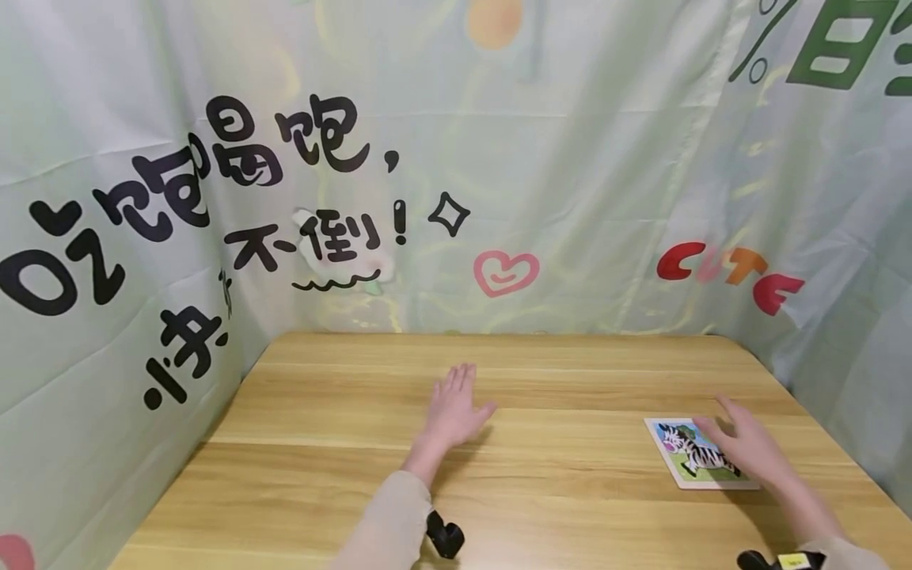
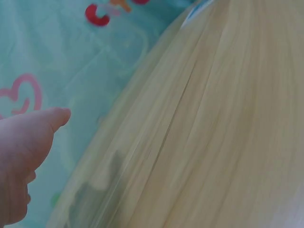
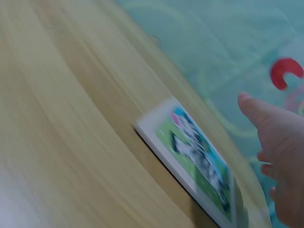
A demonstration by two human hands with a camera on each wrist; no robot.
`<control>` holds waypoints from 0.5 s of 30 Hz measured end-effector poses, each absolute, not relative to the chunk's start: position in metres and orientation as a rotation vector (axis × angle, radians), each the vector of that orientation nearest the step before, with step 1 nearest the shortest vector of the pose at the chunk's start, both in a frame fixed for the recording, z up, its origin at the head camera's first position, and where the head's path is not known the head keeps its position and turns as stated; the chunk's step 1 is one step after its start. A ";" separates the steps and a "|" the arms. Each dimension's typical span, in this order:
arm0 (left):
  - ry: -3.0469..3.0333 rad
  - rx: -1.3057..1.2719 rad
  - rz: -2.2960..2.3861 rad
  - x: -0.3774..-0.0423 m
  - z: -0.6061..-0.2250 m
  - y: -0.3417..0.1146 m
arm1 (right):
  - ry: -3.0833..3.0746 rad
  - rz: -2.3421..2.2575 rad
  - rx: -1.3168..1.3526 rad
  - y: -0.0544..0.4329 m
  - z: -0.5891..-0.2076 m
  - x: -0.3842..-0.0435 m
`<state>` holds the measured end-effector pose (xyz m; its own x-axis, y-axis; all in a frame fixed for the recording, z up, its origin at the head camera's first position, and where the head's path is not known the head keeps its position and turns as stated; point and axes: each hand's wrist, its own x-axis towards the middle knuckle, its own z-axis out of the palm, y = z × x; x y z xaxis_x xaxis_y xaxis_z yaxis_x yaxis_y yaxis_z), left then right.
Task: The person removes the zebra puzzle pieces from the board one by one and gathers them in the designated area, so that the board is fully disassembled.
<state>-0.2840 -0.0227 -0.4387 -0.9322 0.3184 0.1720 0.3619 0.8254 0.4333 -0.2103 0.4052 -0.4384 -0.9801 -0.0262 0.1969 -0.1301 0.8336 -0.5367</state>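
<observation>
The zebra picture board [image 1: 694, 463] lies flat on the right side of the bench [image 1: 556, 507], its pale-edged face up. The right hand [image 1: 748, 443] stands over its right part, thumb and forefinger spread apart, and hides the upper right corner and some of the zebra's hindquarters. The other fingers of that hand are hard to make out from the head view; the right wrist view shows only a few of their tips beyond the palm. Whether any of them touches the board, I cannot tell. In that same view the board is blurred and its near end runs out of the bottom edge.

The left hand [image 1: 456, 412] is well apart from it, palm down over the middle of the bench, fingers straight and thumb held out to the side; contact with the wood is unclear. The left wrist view cuts this hand off at the left and catches just a sliver of the board at the top.

Both sleeves, the left [image 1: 392, 518] and the right [image 1: 848, 554], leave the bottom of the head view. On the curtain [image 1: 584, 174] behind, the green lettering [image 1: 844, 43] is cut off at the upper right corner.
</observation>
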 end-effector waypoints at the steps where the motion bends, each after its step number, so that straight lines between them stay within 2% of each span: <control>1: -2.903 -0.560 -0.774 -0.282 -0.439 -0.016 | -2.854 0.903 0.095 0.410 -0.438 -0.207; 9: -2.910 -0.677 -1.182 -0.255 -0.441 0.043 | -2.972 0.920 -0.033 0.430 -0.440 -0.187; 15: -2.949 -0.927 -1.045 -0.235 -0.441 0.087 | -2.960 0.817 -0.030 0.434 -0.446 -0.179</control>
<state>-0.2347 0.0866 -0.4406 -0.8317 0.5506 0.0722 0.4732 0.6347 0.6110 -0.1790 0.4345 -0.4464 -0.9973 0.0373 0.0626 -0.0001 0.8583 -0.5131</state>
